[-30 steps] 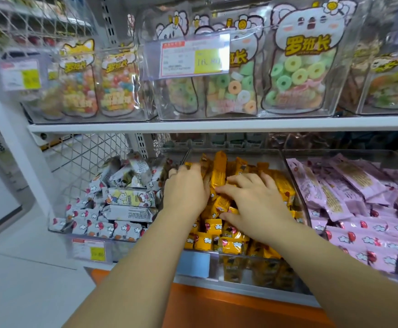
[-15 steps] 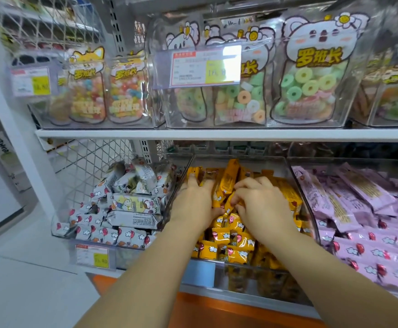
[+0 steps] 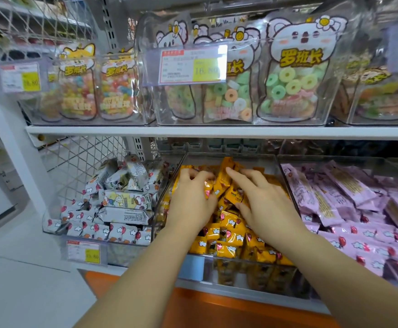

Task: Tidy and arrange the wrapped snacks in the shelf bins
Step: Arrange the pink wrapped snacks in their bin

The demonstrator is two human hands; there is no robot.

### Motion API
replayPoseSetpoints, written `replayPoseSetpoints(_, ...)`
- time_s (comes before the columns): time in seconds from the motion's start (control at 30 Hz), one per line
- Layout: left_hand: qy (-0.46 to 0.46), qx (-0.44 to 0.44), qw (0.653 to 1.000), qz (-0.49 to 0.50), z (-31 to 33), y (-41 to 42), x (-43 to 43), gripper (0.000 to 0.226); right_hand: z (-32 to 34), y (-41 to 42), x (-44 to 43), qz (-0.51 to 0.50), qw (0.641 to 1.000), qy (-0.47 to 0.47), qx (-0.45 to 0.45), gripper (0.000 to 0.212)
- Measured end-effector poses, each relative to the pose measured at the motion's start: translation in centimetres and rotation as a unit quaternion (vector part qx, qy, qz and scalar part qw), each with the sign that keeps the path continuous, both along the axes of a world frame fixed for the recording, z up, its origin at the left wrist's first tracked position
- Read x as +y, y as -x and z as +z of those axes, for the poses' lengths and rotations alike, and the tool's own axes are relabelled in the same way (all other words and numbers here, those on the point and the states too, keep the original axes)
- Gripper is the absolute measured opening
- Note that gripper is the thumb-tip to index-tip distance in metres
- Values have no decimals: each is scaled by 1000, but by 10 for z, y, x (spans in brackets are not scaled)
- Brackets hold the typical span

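Yellow wrapped snacks [image 3: 226, 242] fill the middle clear bin [image 3: 252, 159] on the lower shelf. Both my hands are inside it, on top of the pile near the back. My left hand [image 3: 191, 200] has its fingers curled over a clump of yellow snacks at the back left, thumb pressed against one. My right hand [image 3: 264, 202] lies spread with straight fingers on the pile, its index tip touching an upright yellow pack [image 3: 225, 178]. White wrapped snacks [image 3: 122, 204] are heaped in the left bin, and pink wrapped snacks [image 3: 349, 204] fill the right bin.
The upper shelf board [image 3: 217, 132] runs low over the bins and carries clear bins of bagged ring candies [image 3: 290, 86] with a price tag [image 3: 193, 65]. Wire mesh [image 3: 82, 166] closes the left side. An orange base [image 3: 217, 306] lies below.
Both hands have reached further back in the yellow bin. The right hand's fingers have straightened out onto the upright pack. The view has shifted slightly downward.
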State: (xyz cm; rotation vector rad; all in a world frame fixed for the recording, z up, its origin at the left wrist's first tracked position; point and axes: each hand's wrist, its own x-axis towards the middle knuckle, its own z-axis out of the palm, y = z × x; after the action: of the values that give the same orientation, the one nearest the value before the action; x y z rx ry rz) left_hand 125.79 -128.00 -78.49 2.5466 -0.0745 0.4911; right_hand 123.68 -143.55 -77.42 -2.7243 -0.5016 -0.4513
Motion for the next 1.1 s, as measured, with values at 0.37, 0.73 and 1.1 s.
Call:
replayPoseSetpoints(0.37, 204, -46, 977, -35, 4, 6, -1, 35, -3, -8, -8, -48, 996, -68, -31, 20)
replayPoseSetpoints(0.73, 94, -104, 975, -173, 18, 12, -48, 48, 6, -5, -22, -2, 981, -188, -42, 65)
replayPoseSetpoints(1.1, 69, -69, 973, -207, -2, 20, -48, 51, 8, 4, -35, -54, 995, -79, 20, 62)
